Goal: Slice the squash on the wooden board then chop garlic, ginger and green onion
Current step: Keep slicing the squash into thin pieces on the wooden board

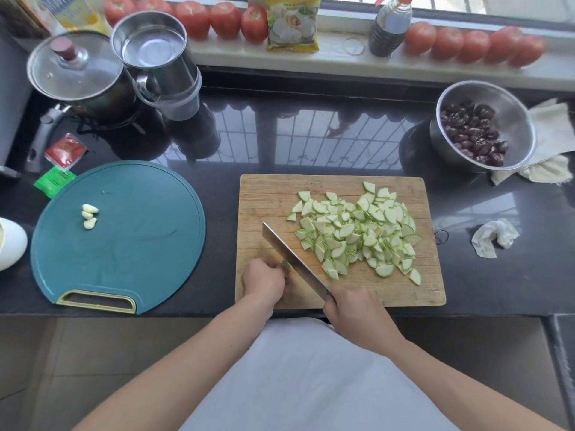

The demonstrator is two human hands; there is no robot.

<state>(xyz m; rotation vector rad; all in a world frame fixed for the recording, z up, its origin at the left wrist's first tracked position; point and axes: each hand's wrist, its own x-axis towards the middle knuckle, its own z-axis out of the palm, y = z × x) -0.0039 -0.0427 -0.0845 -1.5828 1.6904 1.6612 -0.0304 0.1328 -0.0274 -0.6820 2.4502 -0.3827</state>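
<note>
- At the near edge of the wooden board (339,188), we see the right hand (354,315) wrapped round the handle of a cleaver (292,262), its blade angled away to the left across the board.
- Just left of the blade, the left hand (264,283) has its fingers curled over a small green squash end (286,265), pinning it to the board.
- Beyond the blade, squash slices (357,231) lie heaped over the board's middle and right.
- On the dark tabletop (497,275) to the left, we find a round teal board (124,237) carrying three garlic cloves (89,215).
- Right of the wooden board lies a crumpled tissue (494,237).
- Farther back sit a steel bowl (510,104) of dark red fruit, a lidded pot (77,73) and a steel cup (155,54).
- Farthest, tomatoes (224,20) line the windowsill.
</note>
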